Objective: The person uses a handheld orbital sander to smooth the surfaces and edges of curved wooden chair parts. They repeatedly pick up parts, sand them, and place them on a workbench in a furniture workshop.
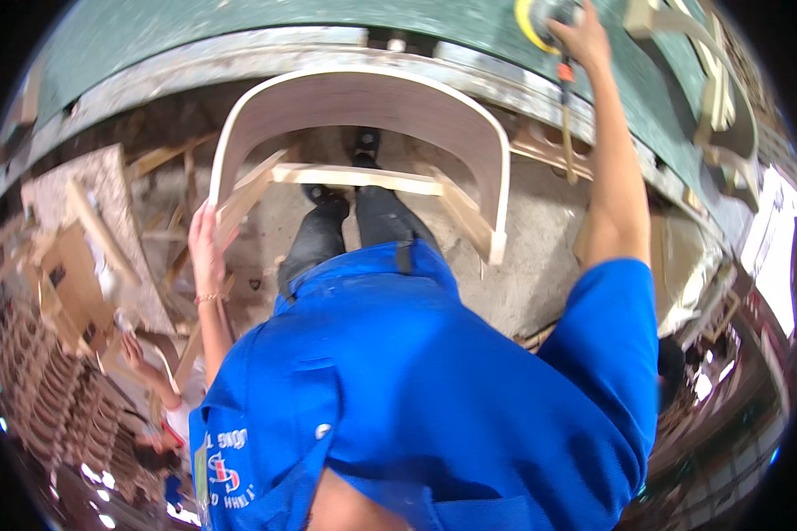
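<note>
A curved plywood chair frame [363, 87] with straight pale wooden rails [354, 179] across its open side stands in front of me, beside the workbench edge. My left hand [206, 243] is closed on the frame's left end. Out over the bench at the upper right, my right hand [584, 40] grips a sander [558, 12] with a dark body and a yellow disc. An orange-red fitting and a thin hose [568, 133] hang from the tool over the bench edge. Part of the sander is cut off by the rim of the picture.
The green-topped workbench [266, 16] runs across the far side. More curved wooden parts [726, 97] lie on its right end. At the left are wooden boards [97, 221] and offcuts. Another person's hand [135, 351] is at work at the lower left, near stacked curved pieces [44, 380].
</note>
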The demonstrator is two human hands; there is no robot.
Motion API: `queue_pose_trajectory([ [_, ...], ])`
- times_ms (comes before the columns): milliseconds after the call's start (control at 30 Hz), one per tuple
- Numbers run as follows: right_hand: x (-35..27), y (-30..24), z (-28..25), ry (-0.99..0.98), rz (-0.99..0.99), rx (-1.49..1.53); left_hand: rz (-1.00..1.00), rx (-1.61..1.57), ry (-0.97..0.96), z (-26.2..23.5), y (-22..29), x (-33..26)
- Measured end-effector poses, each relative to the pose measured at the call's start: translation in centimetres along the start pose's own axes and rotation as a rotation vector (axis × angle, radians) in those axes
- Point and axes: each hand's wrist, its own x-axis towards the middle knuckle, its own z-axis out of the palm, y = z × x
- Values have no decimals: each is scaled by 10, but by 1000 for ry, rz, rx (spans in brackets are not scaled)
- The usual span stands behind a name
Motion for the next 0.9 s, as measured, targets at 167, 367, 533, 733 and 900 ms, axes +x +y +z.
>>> queue_pose_trajectory([
  [167, -50, -49, 9, -148, -150, 360, 138, -24, 105, 9, -4, -15],
  [367, -209, -265, 16, -597, -614, 286, 383, 318, 145, -10, -37, -11],
  [533, -274, -385, 66, -689, -850, 425, 355, 146, 212, -6, -52, -3],
  [733, -263, -412, 80, -610, -884, 271, 295, 163, 206, -1, -43, -10],
  [900, -253, -411, 77, -540, -860, 186, 384, 169, 236, 0, -45, -8],
])
